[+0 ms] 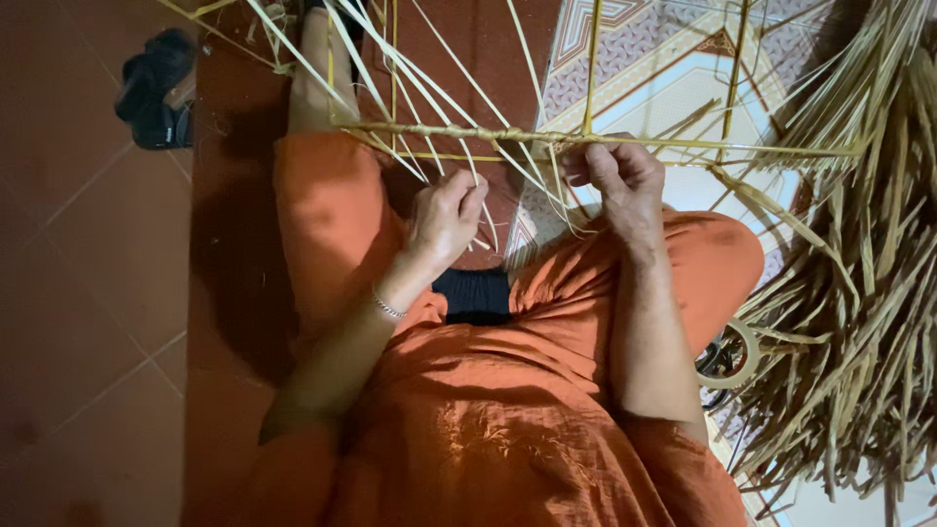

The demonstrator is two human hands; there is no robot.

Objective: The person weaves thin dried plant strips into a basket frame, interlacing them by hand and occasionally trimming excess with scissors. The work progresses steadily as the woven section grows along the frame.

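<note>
a thin yellow frame [595, 140] of rods is held level just above the knees, so its wrapped crossbar sits within easy reach. pale straw strands [444, 107] fan down from it and are gathered in the left hand [444, 220], its grip pressed together around them. the right hand [625, 181] is pinched on the crossbar's binding, keeping it taut. a heap of dried straw [859, 293] lies near on the floor, with scissors [722, 359] beside it.

Dry matt straw strips [439, 107]; crinkled orange cloth [508, 429]; glossy floor tiles [88, 293].
</note>
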